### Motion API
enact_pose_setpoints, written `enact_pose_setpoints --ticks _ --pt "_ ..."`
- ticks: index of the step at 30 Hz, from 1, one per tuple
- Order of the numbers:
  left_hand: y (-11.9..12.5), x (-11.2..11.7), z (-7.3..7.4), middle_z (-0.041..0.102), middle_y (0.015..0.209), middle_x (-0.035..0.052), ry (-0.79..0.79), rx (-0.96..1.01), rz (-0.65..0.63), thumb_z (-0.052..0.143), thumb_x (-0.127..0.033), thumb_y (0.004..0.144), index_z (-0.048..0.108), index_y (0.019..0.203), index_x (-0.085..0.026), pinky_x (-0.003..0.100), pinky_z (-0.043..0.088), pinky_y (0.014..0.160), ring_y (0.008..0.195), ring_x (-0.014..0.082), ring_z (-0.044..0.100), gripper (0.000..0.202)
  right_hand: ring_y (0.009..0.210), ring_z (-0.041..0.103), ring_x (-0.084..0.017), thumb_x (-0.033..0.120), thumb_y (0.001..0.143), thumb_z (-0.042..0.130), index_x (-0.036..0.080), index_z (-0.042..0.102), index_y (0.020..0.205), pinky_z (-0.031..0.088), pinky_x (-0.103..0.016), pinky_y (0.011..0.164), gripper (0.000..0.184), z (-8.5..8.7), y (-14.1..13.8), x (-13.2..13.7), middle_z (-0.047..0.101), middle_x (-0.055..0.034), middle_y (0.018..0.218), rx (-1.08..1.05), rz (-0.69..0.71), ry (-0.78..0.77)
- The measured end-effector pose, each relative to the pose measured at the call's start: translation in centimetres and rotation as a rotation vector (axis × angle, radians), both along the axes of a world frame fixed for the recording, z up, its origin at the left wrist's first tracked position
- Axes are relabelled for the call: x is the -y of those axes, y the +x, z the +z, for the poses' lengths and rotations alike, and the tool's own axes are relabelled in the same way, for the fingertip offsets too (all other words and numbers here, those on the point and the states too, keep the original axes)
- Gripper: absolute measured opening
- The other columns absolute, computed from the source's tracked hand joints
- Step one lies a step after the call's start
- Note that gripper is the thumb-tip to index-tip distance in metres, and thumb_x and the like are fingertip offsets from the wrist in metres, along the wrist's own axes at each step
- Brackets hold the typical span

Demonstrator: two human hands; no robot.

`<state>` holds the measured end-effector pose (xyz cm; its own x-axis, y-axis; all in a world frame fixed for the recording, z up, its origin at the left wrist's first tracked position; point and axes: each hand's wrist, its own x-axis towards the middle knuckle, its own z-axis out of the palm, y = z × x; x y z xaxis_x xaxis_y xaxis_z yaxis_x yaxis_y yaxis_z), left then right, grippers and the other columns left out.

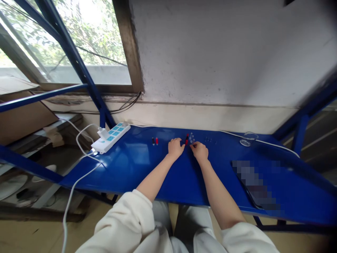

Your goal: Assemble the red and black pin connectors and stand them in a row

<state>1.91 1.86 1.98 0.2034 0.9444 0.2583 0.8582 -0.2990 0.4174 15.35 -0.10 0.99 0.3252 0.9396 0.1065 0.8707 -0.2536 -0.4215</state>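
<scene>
My left hand (175, 147) rests low over the blue table, its fingers stretched forward and its thumb apart, holding nothing that I can see. Just right of its thumb are small red and black tube-like pieces (186, 139). My right hand (200, 152) has thumb and fingertips pinched together beside a small group of clear plastic pieces (191, 137); whatever is in the pinch is too small to make out. Left of my left hand stand a small black piece (153, 141) and a red piece (157, 141), both with pale lower ends.
Tiny clear pieces (208, 139) sit right of my right hand. A white power strip (112, 137) with cables lies at the table's left end. A clear round item (245, 142) and a dark, pixelated flat object (254, 184) lie to the right. A wall borders the back.
</scene>
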Motion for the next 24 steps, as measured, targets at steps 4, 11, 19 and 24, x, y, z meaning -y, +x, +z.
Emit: enact_pose_setpoints --ticks 4,11,19,24 --pt "-2.6 2.2 1.2 0.061 0.099 0.0107 0.0 -0.037 0.039 0.036 -0.034 0.087 0.039 0.125 -0.017 0.029 0.045 0.074 0.088 0.0207 0.059 0.042 0.081 0.061 -0.02 0.036 0.08 0.048 0.02 0.061 0.088 0.039 -0.028 0.066 0.022 0.6 -0.2 0.5 0.066 -0.0063 0.084 0.06 -0.006 -0.035" --pt "-6.6 4.0 1.6 0.063 0.093 0.0116 0.01 -0.071 0.26 0.028 -0.035 0.089 0.016 0.138 -0.021 0.029 0.045 0.069 0.078 0.0213 0.063 0.052 0.071 0.061 -0.02 0.039 0.082 0.043 0.018 0.06 0.077 0.036 -0.026 0.055 0.027 1.2 -1.5 1.8 0.064 -0.0079 0.075 0.105 0.036 -0.042" --pt "-8.6 2.6 0.6 0.064 0.09 0.0154 0.057 0.047 0.355 0.03 -0.029 0.088 0.026 0.136 -0.02 0.03 0.045 0.068 0.075 0.0232 0.063 0.049 0.053 0.054 -0.015 0.043 0.086 0.034 0.019 0.056 0.062 0.027 -0.023 0.045 0.041 1.5 -3.3 2.6 0.058 -0.0051 0.059 0.068 0.316 0.151" --pt "-8.8 2.1 0.1 0.062 0.1 0.0154 0.073 0.053 0.34 0.028 -0.028 0.089 0.036 0.131 -0.02 0.029 0.045 0.069 0.081 0.0235 0.062 0.044 0.05 0.051 -0.014 0.043 0.086 0.032 0.019 0.055 0.062 0.026 -0.023 0.045 0.041 1.5 -3.3 2.7 0.056 -0.0042 0.056 0.048 0.366 0.152"
